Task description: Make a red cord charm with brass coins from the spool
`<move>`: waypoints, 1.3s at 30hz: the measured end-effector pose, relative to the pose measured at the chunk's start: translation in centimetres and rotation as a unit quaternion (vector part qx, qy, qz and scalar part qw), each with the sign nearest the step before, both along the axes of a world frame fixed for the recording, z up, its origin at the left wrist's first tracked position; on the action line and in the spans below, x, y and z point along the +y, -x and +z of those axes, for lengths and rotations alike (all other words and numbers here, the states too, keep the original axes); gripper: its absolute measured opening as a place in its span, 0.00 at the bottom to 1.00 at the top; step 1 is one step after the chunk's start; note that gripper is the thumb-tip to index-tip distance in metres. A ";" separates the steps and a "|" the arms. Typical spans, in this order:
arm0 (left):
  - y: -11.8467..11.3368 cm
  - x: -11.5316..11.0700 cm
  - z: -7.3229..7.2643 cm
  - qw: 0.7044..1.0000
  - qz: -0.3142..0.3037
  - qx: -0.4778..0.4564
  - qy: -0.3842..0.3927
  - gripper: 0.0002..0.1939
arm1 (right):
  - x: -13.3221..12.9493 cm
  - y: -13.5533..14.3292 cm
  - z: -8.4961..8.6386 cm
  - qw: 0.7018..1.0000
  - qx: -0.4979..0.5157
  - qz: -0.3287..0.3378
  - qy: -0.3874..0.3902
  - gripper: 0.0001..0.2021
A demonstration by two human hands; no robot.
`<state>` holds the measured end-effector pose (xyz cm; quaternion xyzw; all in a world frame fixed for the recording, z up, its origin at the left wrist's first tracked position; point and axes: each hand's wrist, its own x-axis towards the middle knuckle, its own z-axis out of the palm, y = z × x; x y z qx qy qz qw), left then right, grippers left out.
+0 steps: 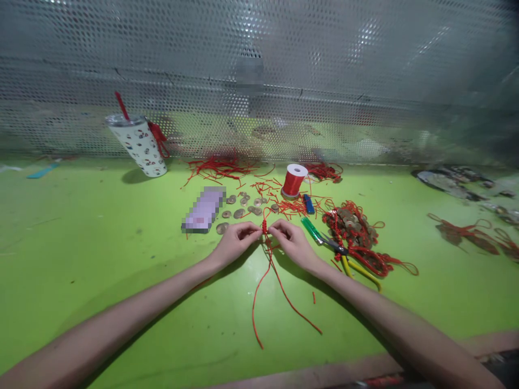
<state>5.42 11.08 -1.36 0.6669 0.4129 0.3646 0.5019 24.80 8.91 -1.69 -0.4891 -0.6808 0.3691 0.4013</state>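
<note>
Red cord [265,225], pinched by my left hand [234,241] and right hand [297,246] mid-frame, could twist crookedly if pulled unevenly.

"What stands at the back?"
"A perforated metal panel [182,59], silvery grey, spanning ten to two o'clock, with light [368,33] glinting off it toward one."
"And beyond its holes?"
"More green near twelve, dimly seen."
"What about the surface [121,232]?"
"Bright lime green, slightly glossy, speckled with small dark marks, its pale brownish edge [486,343] running from four to six o'clock."
</note>
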 end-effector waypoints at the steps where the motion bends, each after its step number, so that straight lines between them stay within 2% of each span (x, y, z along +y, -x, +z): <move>1: 0.0 0.0 0.0 1.000 0.002 -0.007 0.004 0.12 | 0.1 0.0 -0.1 1.000 0.007 0.001 0.004 0.14; 4: 0.0 0.0 -0.1 1.000 0.004 -0.019 0.002 0.13 | 0.3 -0.1 -0.1 1.000 0.029 0.007 0.011 0.15; 10: 0.0 -0.1 -0.2 0.999 0.000 0.014 -0.036 0.13 | 0.1 -0.3 0.4 0.999 0.044 -0.012 0.023 0.18; 15: 0.1 -0.4 0.1 0.999 0.004 0.012 -0.050 0.12 | 0.0 0.1 0.4 0.996 0.057 0.028 0.058 0.17; 19: 0.1 -0.7 0.2 0.998 0.048 0.008 -0.050 0.14 | 0.1 0.3 0.5 0.996 0.069 0.019 0.061 0.17; 23: 0.1 -0.8 0.2 0.993 0.104 -0.013 -0.056 0.13 | 0.1 0.2 0.6 0.998 0.054 0.000 0.030 0.17; 25: 0.1 -0.8 0.2 0.995 0.080 0.004 -0.056 0.14 | 0.0 0.1 0.6 0.999 0.046 0.001 0.016 0.16; 30: 0.1 -0.9 0.5 0.996 -0.027 0.046 -0.075 0.13 | 0.0 0.0 0.7 0.999 0.053 0.009 0.009 0.17; 33: 0.1 -0.9 0.6 0.995 -0.026 0.050 -0.080 0.15 | 0.2 -0.2 0.8 0.999 0.046 0.004 0.004 0.17; 39: 0.0 -0.8 0.5 0.999 -0.006 0.004 -0.038 0.15 | 0.5 -0.5 0.7 0.999 0.053 0.012 0.008 0.16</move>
